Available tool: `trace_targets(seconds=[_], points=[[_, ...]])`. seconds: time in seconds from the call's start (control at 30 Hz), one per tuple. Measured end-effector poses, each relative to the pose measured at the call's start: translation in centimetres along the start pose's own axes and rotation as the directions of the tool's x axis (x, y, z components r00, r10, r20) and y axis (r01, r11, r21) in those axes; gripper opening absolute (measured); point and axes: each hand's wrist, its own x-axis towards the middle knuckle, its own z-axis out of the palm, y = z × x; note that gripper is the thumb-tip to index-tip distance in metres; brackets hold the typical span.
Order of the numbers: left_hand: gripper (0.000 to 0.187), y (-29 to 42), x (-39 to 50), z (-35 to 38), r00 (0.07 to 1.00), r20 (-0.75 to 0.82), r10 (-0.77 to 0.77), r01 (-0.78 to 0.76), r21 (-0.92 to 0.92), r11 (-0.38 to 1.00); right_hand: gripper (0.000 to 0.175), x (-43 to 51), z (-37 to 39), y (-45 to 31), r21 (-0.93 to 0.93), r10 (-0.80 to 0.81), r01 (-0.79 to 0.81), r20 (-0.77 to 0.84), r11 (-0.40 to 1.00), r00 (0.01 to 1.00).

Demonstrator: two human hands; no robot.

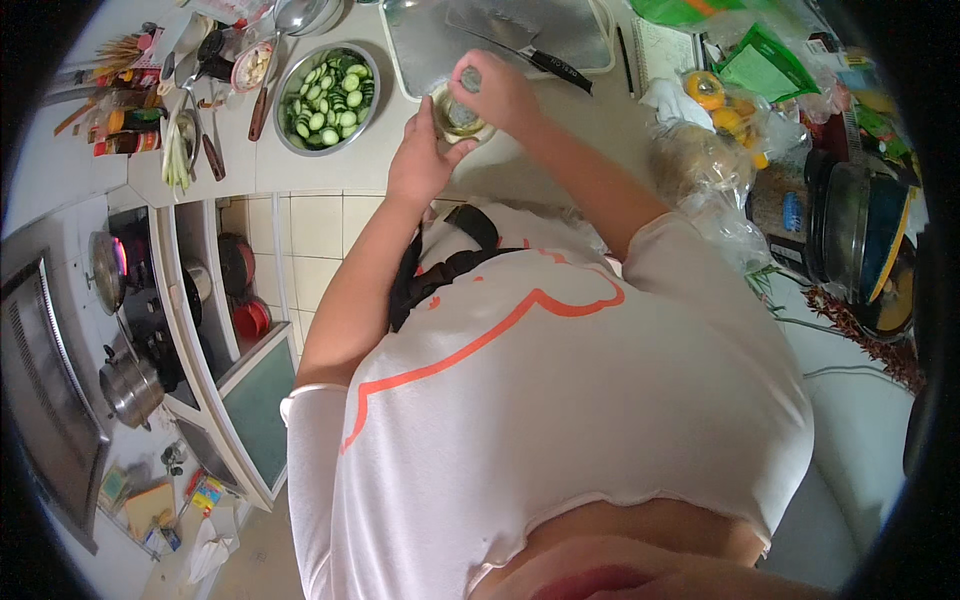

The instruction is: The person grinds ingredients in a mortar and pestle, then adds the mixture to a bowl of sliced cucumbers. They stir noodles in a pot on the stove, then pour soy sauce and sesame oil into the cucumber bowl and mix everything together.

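Observation:
My right hand [496, 91] is closed around a grey pestle [471, 79], whose lower end stands inside a small mortar [484, 137]. Against the left side of the mortar rests my left hand [424, 154], with its thumb at the near rim. What lies in the mortar cannot be made out clearly. To the left a steel bowl [280, 124] holds sliced green cucumber or zucchini [322, 101]. A cleaver [499, 37] with a black handle lies across a pale-rimmed cutting board [420, 45] behind my hands.
Scallion stalks [178, 154], ladles and sauce bottles [135, 131] crowd the counter's left side. At the right are a spiral notebook [667, 52], plastic bags [705, 161] and glass containers [862, 225]. A pan [107, 274] sits over a lit burner at far left, near a steel pot [133, 386].

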Motion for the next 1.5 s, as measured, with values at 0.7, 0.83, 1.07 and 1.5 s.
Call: trace_targets(seconds=[0.7,0.83,1.07,1.5], points=[[0.099,0.2,0.9,0.0,0.997,-0.072,-0.012,0.018,0.087,0.996,0.015,0.7,-0.3,-2.0,0.004,-0.162,0.162,0.091,0.987,0.983],[0.095,1.0,0.9,-1.0,0.997,-0.028,-0.068,0.070,0.083,0.994,0.016,1.1,-0.6,-1.7,-0.065,-0.133,0.143,0.129,0.988,0.983],[0.098,2.1,1.2,-1.6,0.988,0.049,-0.145,0.136,0.161,0.978,0.019,1.0,0.6,1.1,-0.108,-0.124,0.148,0.202,0.983,0.972],[0.100,1.7,1.0,-1.6,0.987,0.058,-0.149,0.136,0.182,0.974,0.017,-1.0,-2.0,-2.5,-0.071,-0.091,0.103,0.150,0.992,0.985]])
